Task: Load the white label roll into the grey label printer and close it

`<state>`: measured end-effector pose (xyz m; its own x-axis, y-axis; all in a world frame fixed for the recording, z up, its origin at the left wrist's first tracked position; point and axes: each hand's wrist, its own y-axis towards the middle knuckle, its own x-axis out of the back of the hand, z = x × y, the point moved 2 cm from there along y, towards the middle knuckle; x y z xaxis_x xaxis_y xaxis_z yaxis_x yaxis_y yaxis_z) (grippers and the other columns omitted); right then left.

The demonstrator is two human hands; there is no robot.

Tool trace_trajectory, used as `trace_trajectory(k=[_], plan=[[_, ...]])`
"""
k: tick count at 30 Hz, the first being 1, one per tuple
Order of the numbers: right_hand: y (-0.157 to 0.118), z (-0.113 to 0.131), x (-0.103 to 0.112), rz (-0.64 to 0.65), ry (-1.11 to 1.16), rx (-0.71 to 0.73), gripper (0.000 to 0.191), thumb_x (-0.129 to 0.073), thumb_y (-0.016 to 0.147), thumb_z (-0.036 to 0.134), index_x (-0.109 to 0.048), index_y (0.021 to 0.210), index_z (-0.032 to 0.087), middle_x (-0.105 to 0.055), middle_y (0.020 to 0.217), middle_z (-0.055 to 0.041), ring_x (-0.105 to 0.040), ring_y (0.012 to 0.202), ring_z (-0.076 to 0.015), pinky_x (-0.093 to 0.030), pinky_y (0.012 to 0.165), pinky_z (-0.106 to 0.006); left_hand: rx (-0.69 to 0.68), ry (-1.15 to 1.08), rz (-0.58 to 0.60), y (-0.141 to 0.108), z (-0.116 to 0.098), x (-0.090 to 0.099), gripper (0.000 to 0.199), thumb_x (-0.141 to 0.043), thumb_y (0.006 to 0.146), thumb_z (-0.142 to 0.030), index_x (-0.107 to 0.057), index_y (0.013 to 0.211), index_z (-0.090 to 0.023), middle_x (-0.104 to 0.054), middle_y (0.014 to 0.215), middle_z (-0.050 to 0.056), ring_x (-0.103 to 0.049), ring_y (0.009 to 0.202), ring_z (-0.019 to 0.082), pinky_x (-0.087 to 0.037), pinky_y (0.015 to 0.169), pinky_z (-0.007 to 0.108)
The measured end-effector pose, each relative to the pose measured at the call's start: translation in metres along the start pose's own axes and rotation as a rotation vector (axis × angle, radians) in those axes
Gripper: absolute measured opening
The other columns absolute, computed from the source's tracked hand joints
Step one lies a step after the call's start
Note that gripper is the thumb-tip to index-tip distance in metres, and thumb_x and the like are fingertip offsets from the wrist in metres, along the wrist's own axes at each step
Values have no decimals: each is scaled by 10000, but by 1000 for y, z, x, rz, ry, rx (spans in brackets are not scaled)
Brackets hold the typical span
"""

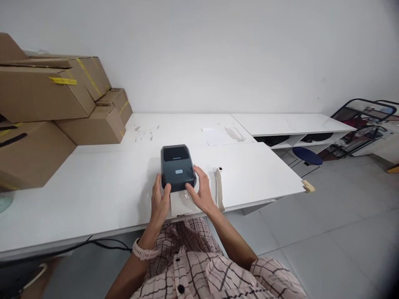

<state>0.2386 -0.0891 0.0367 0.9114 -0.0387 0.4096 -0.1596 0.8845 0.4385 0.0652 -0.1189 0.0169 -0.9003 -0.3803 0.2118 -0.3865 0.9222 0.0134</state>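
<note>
A dark grey label printer (177, 166), boxy with a black panel and a small pale blue button or label on top, rests on the white table. My left hand (160, 202) grips its near left corner, with the thumb at the front edge and the fingers along the side. On the opposite side, my right hand (201, 191) clasps the near right corner, its thumb also on the front edge. A pale sheet with a shiny clear patch (182, 202) lies between my wrists, at the table's front edge. Just right of my right hand is a partly unrolled paper roll (219, 182).
Cardboard boxes (40, 93) with yellow tape are stacked at the left. A white sheet (215, 136) lies toward the back of the table (106, 187). Tape or padding (308, 186) covers the right corner. Beyond it are a blue stool (307, 156) and black metal frames (358, 120). Cables (106, 241) hang below.
</note>
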Motion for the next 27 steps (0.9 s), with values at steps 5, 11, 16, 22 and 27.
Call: trace_trajectory(k=[5, 11, 16, 22, 27], plan=[[-10, -14, -3, 18, 152, -175, 668, -548, 924, 508, -295, 1508, 307, -348, 1562, -63, -314, 1444, -272, -261, 1192, -492, -24, 7, 14, 0, 5, -1, 714, -425, 928, -580, -271, 1544, -254, -227, 1628, 69, -205, 1497, 249, -194, 1219, 436], [-18, -16, -14, -25, 285, -237, 706, -551, 923, 514, -262, 1524, 282, -294, 1596, -56, -281, 1468, -248, -255, 1206, -448, -56, -43, -49, 0, 20, -9, 687, -371, 945, -583, -268, 1544, -262, -191, 1639, 54, -135, 1515, 214, -156, 1230, 409], [-20, -16, -17, -100, 370, -242, 634, -521, 934, 527, -336, 1483, 270, -374, 1552, -61, -330, 1443, -244, -289, 1192, -430, -119, -31, -87, 3, 23, -10, 650, -339, 960, -564, -314, 1526, -245, -212, 1632, 63, -114, 1518, 199, -175, 1225, 376], [-12, -9, -8, -94, 434, -252, 524, -479, 954, 525, -425, 1412, 275, -440, 1508, -53, -367, 1424, -237, -306, 1187, -422, -214, -20, -119, 5, 12, -4, 615, -331, 967, -551, -435, 1466, -208, -277, 1606, 92, -131, 1515, 214, -243, 1207, 381], [22, 6, 7, -71, 444, -175, 504, -418, 976, 534, -423, 1426, 307, -414, 1531, -20, -341, 1443, -223, -288, 1200, -426, -261, -140, -98, 29, -20, 6, 593, -347, 963, -551, -490, 1433, -219, -297, 1602, 72, -278, 1473, 235, -277, 1192, 365]])
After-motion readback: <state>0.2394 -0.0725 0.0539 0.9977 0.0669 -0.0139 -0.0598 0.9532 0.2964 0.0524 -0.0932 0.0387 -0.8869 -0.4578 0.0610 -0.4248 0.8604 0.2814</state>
